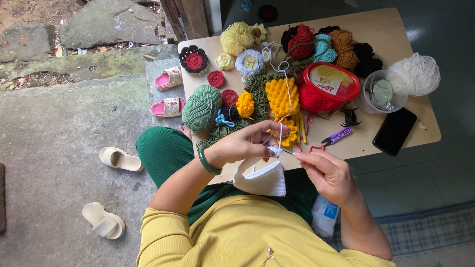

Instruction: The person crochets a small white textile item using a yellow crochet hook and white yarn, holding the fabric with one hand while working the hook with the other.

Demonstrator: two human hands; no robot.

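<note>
At centre frame the left hand (pixel 245 144) pinches the white crochet piece (pixel 264 179), which hangs just below it over the lap, with the white yarn (pixel 281 129) running taut up toward the table (pixel 376 27). Right of it, the right hand (pixel 326 170) grips a thin hook (pixel 288 152), fingers closed narrow. My worry: that strand crosses the yellow knit (pixel 281 96), so a tug could snag it, or drag the purple snips (pixel 337 136) off the edge.

Phone (pixel 394 131) lies right of scissors (pixel 336 136) on table (pixel 391 29).
</note>
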